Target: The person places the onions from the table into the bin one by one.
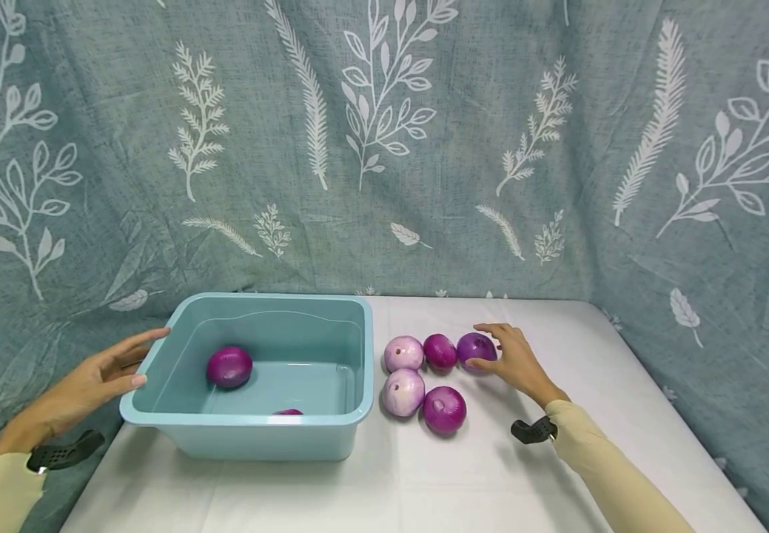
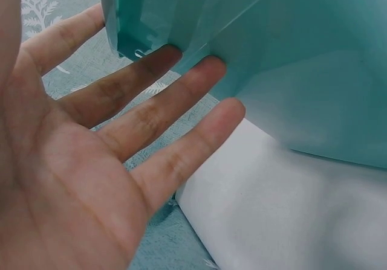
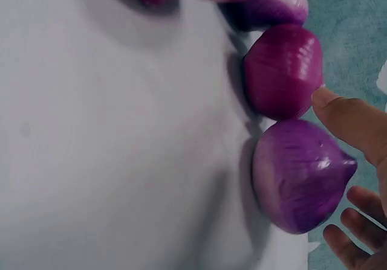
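A light blue plastic tub [image 1: 254, 420] stands on the left of the table. Inside it lie a red onion [image 1: 229, 367] and a second red onion [image 1: 288, 412], mostly hidden by the front wall. My left hand [image 1: 101, 377] is at the tub's left side, its fingers spread and extended against the outer wall in the left wrist view. On the right, my right hand [image 1: 514, 363] reaches around a purple onion [image 1: 475, 348], thumb and fingers apart on either side. In the right wrist view the thumb [image 3: 351, 119] is near the neighbouring magenta onion [image 3: 284, 70]; no firm grip shows.
Beside the tub's right wall sit two pale onions [image 1: 403, 392], one behind the other, and a magenta onion [image 1: 444, 410] in front. A white cloth [image 1: 491, 474] covers the table. Patterned blue-grey curtains [image 1: 384, 222] hang behind and at both sides.
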The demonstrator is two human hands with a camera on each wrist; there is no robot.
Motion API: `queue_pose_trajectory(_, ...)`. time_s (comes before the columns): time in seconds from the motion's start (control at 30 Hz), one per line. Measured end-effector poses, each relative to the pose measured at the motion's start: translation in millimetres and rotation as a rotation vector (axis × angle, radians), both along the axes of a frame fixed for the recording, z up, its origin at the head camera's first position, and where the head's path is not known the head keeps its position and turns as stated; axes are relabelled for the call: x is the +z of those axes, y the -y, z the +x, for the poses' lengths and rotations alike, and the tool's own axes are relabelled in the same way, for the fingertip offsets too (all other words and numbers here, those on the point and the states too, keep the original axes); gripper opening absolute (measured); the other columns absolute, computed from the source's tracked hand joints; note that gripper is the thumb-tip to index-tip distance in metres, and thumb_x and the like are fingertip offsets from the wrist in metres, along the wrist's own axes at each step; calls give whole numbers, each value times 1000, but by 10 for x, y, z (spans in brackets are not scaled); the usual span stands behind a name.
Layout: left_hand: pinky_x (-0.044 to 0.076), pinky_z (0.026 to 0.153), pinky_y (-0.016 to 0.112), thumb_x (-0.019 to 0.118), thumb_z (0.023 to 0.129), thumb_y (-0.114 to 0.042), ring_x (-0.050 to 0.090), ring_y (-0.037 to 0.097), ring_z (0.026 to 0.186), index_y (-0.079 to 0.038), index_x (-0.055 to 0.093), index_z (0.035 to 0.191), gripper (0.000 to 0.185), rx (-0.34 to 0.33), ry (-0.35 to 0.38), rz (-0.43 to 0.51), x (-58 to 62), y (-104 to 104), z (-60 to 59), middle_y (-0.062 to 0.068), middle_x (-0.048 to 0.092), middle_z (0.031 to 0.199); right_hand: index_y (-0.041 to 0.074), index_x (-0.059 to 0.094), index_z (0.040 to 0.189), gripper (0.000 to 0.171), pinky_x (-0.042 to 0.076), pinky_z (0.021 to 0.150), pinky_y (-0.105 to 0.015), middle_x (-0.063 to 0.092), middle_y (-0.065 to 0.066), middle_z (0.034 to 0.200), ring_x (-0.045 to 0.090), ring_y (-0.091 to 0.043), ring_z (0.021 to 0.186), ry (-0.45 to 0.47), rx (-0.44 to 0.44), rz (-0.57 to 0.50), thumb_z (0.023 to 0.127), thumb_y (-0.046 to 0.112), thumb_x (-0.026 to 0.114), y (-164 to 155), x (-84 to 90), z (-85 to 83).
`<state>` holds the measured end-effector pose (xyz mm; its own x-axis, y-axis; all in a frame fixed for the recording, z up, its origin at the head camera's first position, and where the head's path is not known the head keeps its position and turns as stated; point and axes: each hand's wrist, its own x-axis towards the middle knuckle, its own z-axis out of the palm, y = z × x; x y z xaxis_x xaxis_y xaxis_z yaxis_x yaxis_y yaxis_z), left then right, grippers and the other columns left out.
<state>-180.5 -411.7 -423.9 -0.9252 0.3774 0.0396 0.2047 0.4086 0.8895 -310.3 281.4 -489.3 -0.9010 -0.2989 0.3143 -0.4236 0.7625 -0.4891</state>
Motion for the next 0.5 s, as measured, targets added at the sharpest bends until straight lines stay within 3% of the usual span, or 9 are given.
queue_pose_trajectory(0.23,56,90,35,48,110,-6,53,-3,126,-26,19,167,67,9,25,23,-19,11,-13,-14,40,150,2,55,146,81,48,92,-57,56,-30,137,52,-43,113,66,-41,11,81,36,90,-85,-138,-40)
queue_pose_trajectory(0.5,55,91,34,49,110,-8,48,-8,127,-28,20,167,67,28,24,8,-26,6,-7,-17,37,153,1,54,145,79,49,92,-58,60,-28,130,60,-41,109,94,-57,-18,84,38,87,-136,-250,-63)
